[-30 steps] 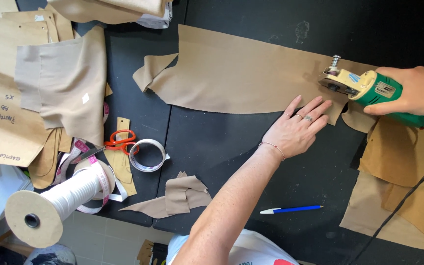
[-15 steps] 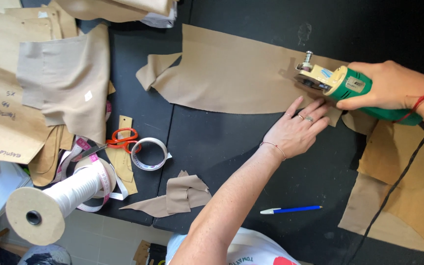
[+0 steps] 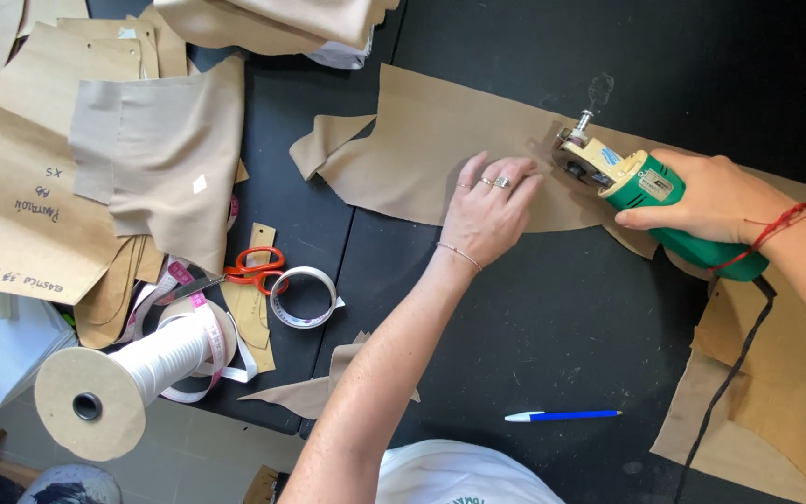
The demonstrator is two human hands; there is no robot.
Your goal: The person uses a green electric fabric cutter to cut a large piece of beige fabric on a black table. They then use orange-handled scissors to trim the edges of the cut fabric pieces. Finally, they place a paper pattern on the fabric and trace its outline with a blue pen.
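Note:
A long tan fabric piece (image 3: pixel 422 140) lies flat across the black table (image 3: pixel 552 317). My left hand (image 3: pixel 489 210) presses flat on the fabric, fingers spread, just left of the cutter's blade. My right hand (image 3: pixel 715 196) grips a green and cream electric rotary fabric cutter (image 3: pixel 641 187). The cutter's blade end (image 3: pixel 576 154) sits on the fabric's lower edge. Its black cord (image 3: pixel 729 373) trails down to the right.
Brown paper patterns (image 3: pixel 20 215) and a folded tan fabric piece (image 3: pixel 165 159) lie at left. Orange-handled scissors (image 3: pixel 249 271), a tape roll (image 3: pixel 302 297), a measuring tape (image 3: pixel 200 322) and a white thread spool (image 3: pixel 132 373) sit near the front edge. A blue pen (image 3: pixel 562 415) lies near me. More tan fabric (image 3: pixel 776 401) lies at right.
The cutter and my right hand have moved left along the fabric's edge. My left hand has slid left and up onto the fabric, staying ahead of the blade.

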